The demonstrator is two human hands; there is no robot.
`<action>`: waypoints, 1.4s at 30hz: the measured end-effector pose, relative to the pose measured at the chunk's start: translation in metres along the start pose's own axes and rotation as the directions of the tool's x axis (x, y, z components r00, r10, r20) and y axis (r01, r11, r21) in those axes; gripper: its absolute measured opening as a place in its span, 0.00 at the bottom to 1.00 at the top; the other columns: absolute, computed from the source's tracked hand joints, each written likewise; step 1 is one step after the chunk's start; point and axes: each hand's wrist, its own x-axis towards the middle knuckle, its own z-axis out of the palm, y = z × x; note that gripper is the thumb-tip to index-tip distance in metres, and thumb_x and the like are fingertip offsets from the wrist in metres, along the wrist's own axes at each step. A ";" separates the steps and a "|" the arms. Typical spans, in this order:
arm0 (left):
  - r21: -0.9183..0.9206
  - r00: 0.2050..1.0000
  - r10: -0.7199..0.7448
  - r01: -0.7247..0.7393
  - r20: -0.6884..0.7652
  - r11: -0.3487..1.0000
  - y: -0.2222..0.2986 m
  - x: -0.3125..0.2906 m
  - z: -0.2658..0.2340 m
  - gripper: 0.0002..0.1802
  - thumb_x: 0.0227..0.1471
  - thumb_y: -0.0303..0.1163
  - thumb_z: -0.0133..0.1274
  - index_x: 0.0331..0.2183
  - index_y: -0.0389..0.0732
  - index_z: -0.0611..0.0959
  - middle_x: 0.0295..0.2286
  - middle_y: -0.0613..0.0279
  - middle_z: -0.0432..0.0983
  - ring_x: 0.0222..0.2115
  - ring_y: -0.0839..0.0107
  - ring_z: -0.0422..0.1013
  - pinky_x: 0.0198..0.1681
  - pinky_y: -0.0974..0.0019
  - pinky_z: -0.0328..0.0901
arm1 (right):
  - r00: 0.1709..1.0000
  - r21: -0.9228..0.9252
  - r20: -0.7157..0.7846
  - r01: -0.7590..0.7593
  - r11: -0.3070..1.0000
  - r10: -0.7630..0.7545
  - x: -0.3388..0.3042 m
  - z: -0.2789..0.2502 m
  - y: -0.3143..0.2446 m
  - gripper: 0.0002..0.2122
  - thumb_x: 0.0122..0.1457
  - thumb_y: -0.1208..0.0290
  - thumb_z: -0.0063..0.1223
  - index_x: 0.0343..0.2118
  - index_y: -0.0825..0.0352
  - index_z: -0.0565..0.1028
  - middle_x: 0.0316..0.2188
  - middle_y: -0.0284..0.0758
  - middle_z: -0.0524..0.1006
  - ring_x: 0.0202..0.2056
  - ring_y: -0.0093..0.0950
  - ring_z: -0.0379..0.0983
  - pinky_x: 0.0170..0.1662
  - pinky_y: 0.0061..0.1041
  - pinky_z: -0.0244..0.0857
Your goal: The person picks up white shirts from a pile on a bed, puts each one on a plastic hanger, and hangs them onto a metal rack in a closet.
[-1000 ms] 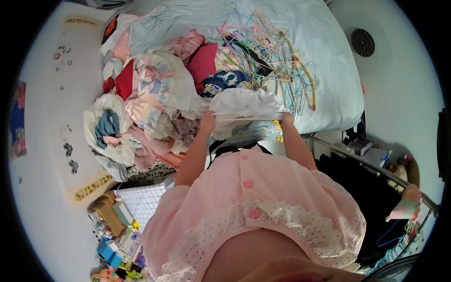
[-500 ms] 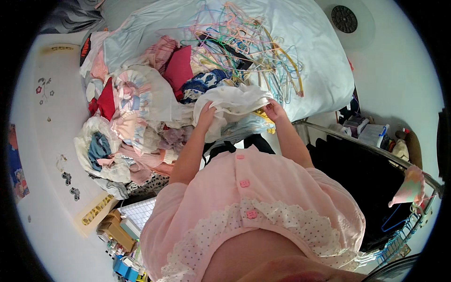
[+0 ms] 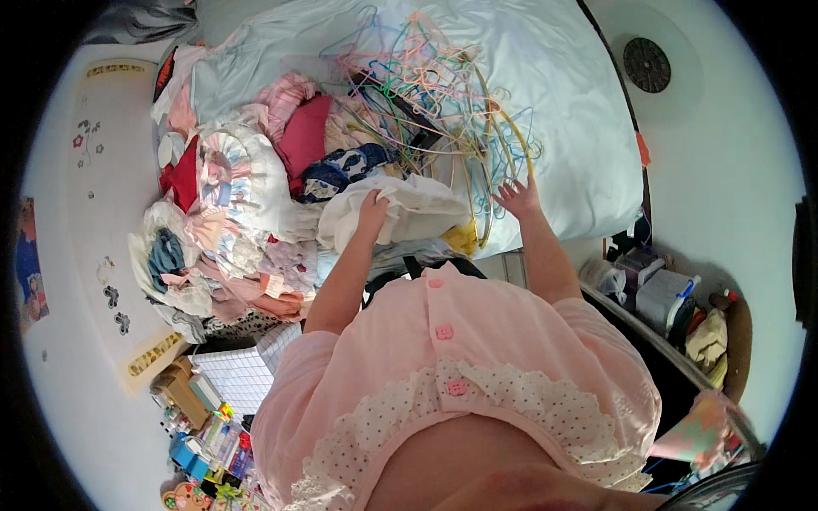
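Observation:
A white cloth garment [image 3: 422, 204] lies bunched on the front of the bed. My left hand [image 3: 372, 213] is closed on its left part. My right hand [image 3: 518, 199] has let its fingers spread, apart from the garment, and reaches the near end of a tangled heap of hangers [image 3: 417, 81]. Closest to those fingers is a gold-coloured curved hanger [image 3: 516, 136]; whether they touch it I cannot tell. Just behind the garment lies a blue patterned cloth [image 3: 345, 170], and a yellow cloth [image 3: 461, 238] shows at its right edge.
A large pile of clothes [image 3: 247, 196] covers the bed's left side, with a dark pink cushion-like piece [image 3: 304, 136]. A metal rail [image 3: 648, 328] runs along my right, beside storage boxes [image 3: 660, 294]. At lower left stand a white grid-patterned box [image 3: 234, 375] and small items.
My right hand has let go of the white garment and moved right with its fingers spread. My left hand still holds the garment, which now lies lower and further left.

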 end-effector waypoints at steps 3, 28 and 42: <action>-0.052 0.991 -0.121 0.118 -0.048 0.992 0.017 -0.001 0.015 0.25 0.43 0.31 0.42 0.46 0.37 0.65 0.35 0.58 0.68 0.32 0.70 0.65 0.34 0.69 0.60 | 0.996 -0.021 0.043 -0.082 0.996 0.083 0.016 0.017 -0.020 0.37 0.48 0.45 0.42 0.55 0.61 0.42 0.51 0.43 0.49 0.51 0.41 0.50 0.48 0.51 0.50; 0.066 0.990 0.003 0.006 -0.144 0.998 -0.001 -0.006 0.022 0.18 0.42 0.29 0.42 0.39 0.36 0.70 0.32 0.57 0.70 0.32 0.68 0.66 0.34 0.70 0.60 | 0.951 -0.903 0.168 0.254 0.346 -0.260 0.070 0.034 0.071 0.24 0.49 0.60 0.48 0.47 0.69 0.61 0.33 0.41 0.69 0.31 0.30 0.67 0.28 0.29 0.65; 0.286 0.984 0.178 -0.170 -0.005 0.943 0.012 0.021 0.074 0.15 0.40 0.29 0.44 0.35 0.36 0.71 0.30 0.51 0.71 0.34 0.57 0.67 0.37 0.65 0.60 | 0.580 -0.866 0.235 0.490 0.103 -0.780 0.113 -0.050 0.032 0.09 0.43 0.77 0.42 0.28 0.75 0.70 0.26 0.48 0.71 0.30 0.38 0.68 0.34 0.30 0.61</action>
